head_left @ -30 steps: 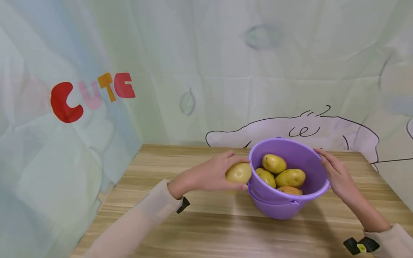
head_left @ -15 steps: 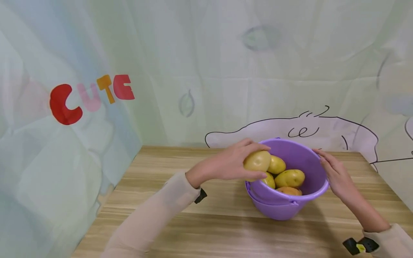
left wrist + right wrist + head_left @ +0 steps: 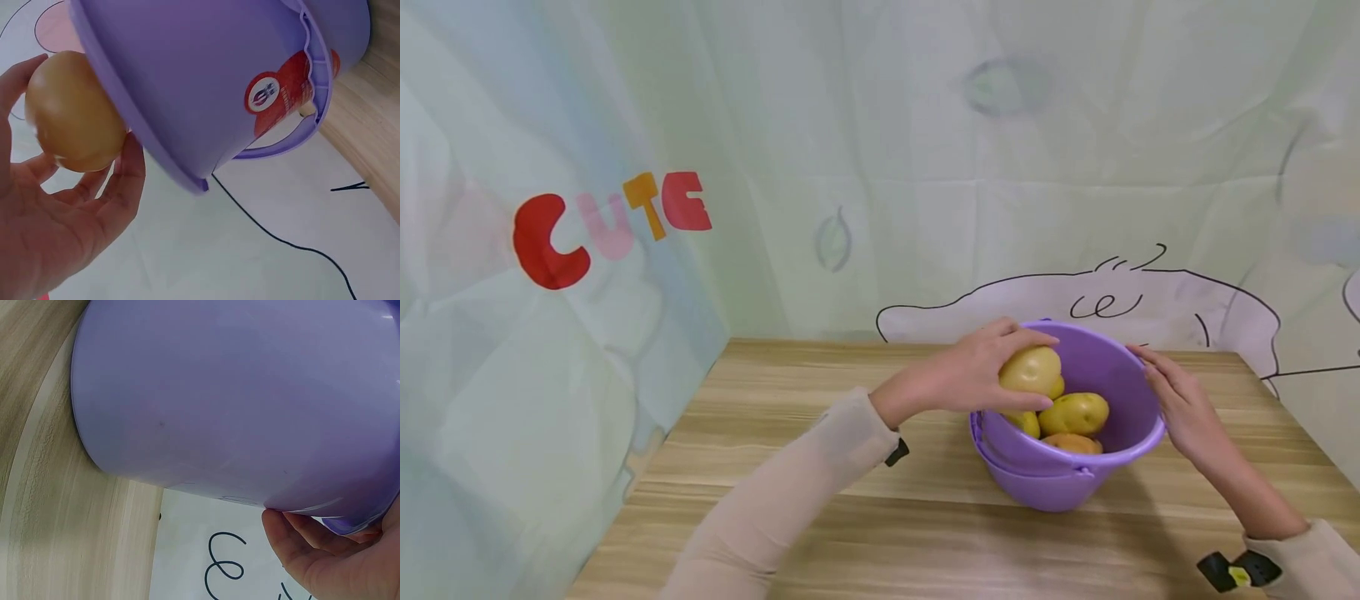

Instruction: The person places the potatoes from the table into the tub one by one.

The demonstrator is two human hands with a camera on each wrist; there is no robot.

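A purple bucket (image 3: 1048,487) stands on the table with several yellow potatoes (image 3: 1077,413) inside. At its left side my left hand (image 3: 973,371) grips a pale potato (image 3: 1032,369) above the opening, fingers and thumb around it. The left wrist view has this potato (image 3: 76,112) just beyond the bucket's rim (image 3: 119,94). On the opposite side, my right hand (image 3: 1187,412) rests its extended fingers against the bucket's outer wall near the rim. Those fingers (image 3: 290,547) touch the purple wall just below the lip in the right wrist view.
Under the bucket is a wood-grain table (image 3: 865,517). A pale printed curtain (image 3: 850,125) hangs behind it and along the left. The bucket's handle (image 3: 281,147) hangs down at its side.
My left hand has carried the potato rightward and up, from beside the bucket's left wall to over its opening. The right hand and the bucket look unmoved.
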